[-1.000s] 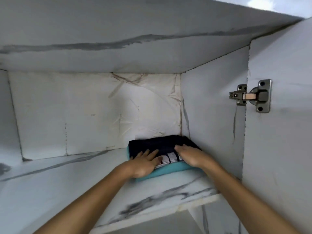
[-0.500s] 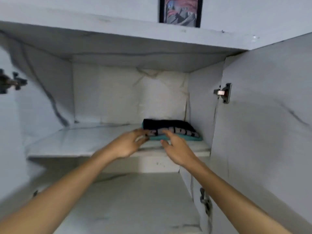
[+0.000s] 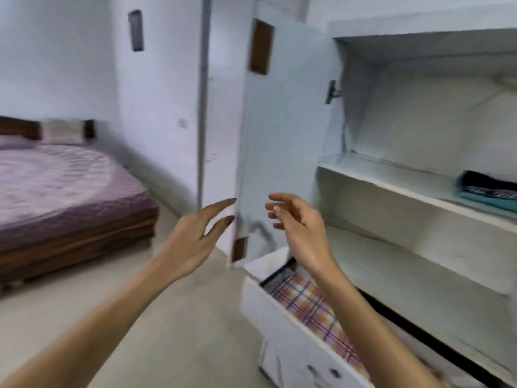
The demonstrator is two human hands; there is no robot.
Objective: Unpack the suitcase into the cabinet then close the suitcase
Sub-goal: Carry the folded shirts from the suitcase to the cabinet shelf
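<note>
Closest to the lens, left hand (image 3: pixel 195 236) and right hand (image 3: pixel 299 228), raised side by side in mid-air, apart from each other, palms turned inward. Both released: left fingers nearly straight, right fingers loosely bent. Grasp nothing, touch nothing.

Just below the right wrist, open drawer (image 3: pixel 268 306) at the cabinet's foot, plaid cloth (image 3: pixel 313 303) lying inside. Possibly a dark item at its far end, too blurred to name.

Behind the hands, white door (image 3: pixel 282 152), swung open, with a hinge (image 3: pixel 332 91) near its upper right edge.

Right of the door, cabinet (image 3: pixel 361 113), white inside, shelves running across. On the upper shelf (image 3: pixel 386 172), at the far right and well apart from both hands, folded clothes (image 3: pixel 488 189): a dark piece with a striped band stacked on a teal one, touching, cut off by the frame's edge.

Farthest, at the left, bed (image 3: pixel 64 186) with a purple cover on a brown wooden frame, set against the wall. Pillow (image 3: pixel 63 131) at its head.
</note>
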